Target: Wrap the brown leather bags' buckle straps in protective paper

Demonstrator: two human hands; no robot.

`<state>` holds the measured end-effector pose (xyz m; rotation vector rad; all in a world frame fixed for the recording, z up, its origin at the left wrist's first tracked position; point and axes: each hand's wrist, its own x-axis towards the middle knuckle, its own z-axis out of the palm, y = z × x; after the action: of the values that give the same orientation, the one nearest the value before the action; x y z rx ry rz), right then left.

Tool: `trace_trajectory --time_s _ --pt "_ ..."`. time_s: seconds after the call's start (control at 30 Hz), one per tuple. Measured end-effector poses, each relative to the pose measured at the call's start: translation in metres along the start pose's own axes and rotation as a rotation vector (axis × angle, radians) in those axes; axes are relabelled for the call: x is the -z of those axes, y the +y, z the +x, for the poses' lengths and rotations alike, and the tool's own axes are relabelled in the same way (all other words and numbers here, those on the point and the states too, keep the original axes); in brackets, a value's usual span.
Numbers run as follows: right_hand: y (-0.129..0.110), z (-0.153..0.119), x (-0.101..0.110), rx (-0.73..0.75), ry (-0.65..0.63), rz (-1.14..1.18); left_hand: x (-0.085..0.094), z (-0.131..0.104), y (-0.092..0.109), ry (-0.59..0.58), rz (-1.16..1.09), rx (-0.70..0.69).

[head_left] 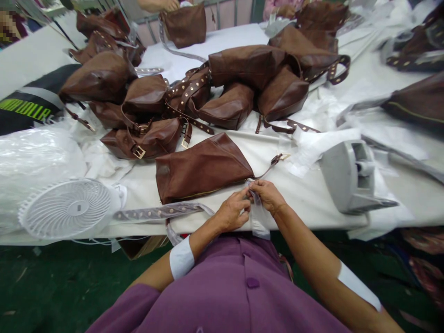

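Note:
A brown handbag (204,169) lies on its side on the table, its gold zipper edge towards me. At its near right corner my right hand (266,193) is closed in a pinch on a strip of clear plastic film (259,217), which hangs down over the table edge. My left hand (233,212) meets it there, fingers curled and fingertips close to the same corner; what they grip is hidden. A thin strap with a buckle (277,159) reaches right from the bag. To the left lies a studded strap (156,212) wrapped in plastic.
Several brown bags (248,64) are heaped across the table behind. A white fan (74,208) stands at left, beside clear plastic sheeting (38,162). A grey tape dispenser-like device (343,175) sits at right. Across the table, another person's hand (169,5) touches a bag (185,25).

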<state>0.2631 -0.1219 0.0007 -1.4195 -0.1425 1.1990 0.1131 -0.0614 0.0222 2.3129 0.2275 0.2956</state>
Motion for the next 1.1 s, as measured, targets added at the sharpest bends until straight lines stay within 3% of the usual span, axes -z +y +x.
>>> trace_trajectory --time_s 0.2,0.43,0.57,0.73,0.83,1.1 --pt "-0.002 0.001 -0.005 -0.023 0.052 0.006 0.003 0.006 -0.003 0.065 -0.3 0.16" --pt "0.001 0.005 -0.013 -0.035 0.135 0.064 -0.002 0.02 0.0 0.336 -0.967 0.43" --pt "0.0 0.008 -0.015 -0.075 0.159 0.064 0.001 0.011 0.006 0.411 -0.811 0.498" --pt "-0.004 0.009 -0.021 -0.07 0.201 0.05 0.002 0.008 0.013 0.273 -0.548 0.34" --pt "-0.006 0.01 -0.024 -0.081 0.214 0.063 -0.004 0.015 0.008 0.294 -0.617 0.359" --pt "-0.007 0.008 -0.023 -0.098 0.212 0.072 -0.014 0.026 0.004 0.491 -0.906 0.508"
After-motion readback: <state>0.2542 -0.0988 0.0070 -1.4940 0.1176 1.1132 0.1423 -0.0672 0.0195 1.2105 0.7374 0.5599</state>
